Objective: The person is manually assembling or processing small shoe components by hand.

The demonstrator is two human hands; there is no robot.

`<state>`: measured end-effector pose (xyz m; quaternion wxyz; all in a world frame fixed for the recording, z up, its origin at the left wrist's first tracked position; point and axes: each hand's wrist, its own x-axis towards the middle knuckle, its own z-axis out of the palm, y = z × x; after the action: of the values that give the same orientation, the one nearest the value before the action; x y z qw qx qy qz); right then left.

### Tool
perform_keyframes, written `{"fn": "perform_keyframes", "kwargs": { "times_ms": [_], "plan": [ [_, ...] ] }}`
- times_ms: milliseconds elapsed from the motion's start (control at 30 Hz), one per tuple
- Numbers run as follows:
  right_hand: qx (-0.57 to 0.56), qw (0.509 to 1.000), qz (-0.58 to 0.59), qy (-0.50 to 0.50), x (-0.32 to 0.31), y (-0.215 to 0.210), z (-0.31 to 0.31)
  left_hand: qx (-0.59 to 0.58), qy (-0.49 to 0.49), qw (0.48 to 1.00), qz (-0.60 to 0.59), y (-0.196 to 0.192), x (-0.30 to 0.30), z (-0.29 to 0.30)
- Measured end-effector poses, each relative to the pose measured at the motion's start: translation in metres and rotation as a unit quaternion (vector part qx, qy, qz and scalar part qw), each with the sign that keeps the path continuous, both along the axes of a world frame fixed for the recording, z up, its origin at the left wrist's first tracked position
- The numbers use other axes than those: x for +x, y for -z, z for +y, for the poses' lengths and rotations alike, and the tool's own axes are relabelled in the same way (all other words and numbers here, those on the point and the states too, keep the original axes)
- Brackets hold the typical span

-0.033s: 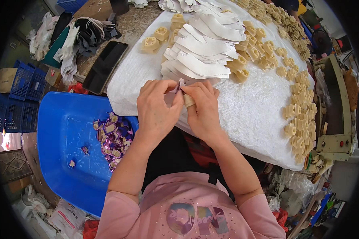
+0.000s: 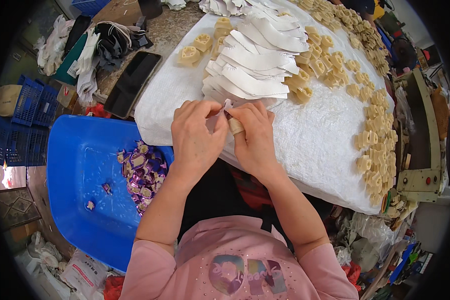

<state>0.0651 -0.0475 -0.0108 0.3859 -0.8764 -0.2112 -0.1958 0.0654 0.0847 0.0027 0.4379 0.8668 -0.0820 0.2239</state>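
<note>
My left hand (image 2: 197, 137) and my right hand (image 2: 255, 137) meet at the near edge of the white-covered table. Between their fingertips they pinch a small white paper strip (image 2: 228, 103) with a dark purple side; most of it is hidden by the fingers. Around my right thumb sits a beige band (image 2: 236, 126), apparently tape. Just beyond my hands lies a heap of curved white paper strips (image 2: 257, 55). Beige moulded pieces (image 2: 300, 87) lie beside that heap. At my left, a blue tub (image 2: 80, 165) holds several purple-wrapped pieces (image 2: 142, 172).
A black phone (image 2: 132, 82) lies left of the white cover (image 2: 315, 145), with gloves (image 2: 87, 65) behind it. More beige pieces (image 2: 377, 150) line the table's right side. Blue crates (image 2: 32, 120) stand at far left, and a metal machine frame (image 2: 420, 150) at far right.
The paper at my fingertips has turned slightly, and more of its white side shows. My hands have barely moved.
</note>
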Motion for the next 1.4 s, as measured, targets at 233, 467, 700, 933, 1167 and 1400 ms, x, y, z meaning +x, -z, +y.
{"fn": "perform_keyframes", "kwargs": {
  "times_ms": [233, 467, 700, 933, 1167, 1400],
  "plan": [
    [0.049, 0.997, 0.044, 0.037, -0.003, -0.003, -0.009, 0.041, -0.055, 0.998, -0.012, 0.013, 0.009, 0.012],
    [0.162, 0.979, 0.029, 0.121, -0.021, 0.010, -0.046, 0.088, -0.068, 0.993, -0.030, 0.026, 0.018, 0.008],
    [0.335, 0.922, 0.087, 0.173, -0.026, 0.012, -0.062, 0.122, -0.064, 0.990, -0.039, 0.030, 0.025, 0.007],
    [0.335, 0.921, 0.035, 0.198, -0.022, 0.007, -0.071, 0.124, -0.071, 0.989, -0.036, 0.034, 0.026, 0.008],
    [0.421, 0.861, -0.040, 0.281, -0.028, -0.012, -0.132, 0.097, -0.068, 0.993, 0.016, 0.029, 0.027, 0.022],
    [0.191, 0.942, -0.041, 0.272, -0.068, -0.032, -0.126, -0.015, -0.051, 0.996, -0.075, 0.010, -0.002, -0.005]
  ]
}}
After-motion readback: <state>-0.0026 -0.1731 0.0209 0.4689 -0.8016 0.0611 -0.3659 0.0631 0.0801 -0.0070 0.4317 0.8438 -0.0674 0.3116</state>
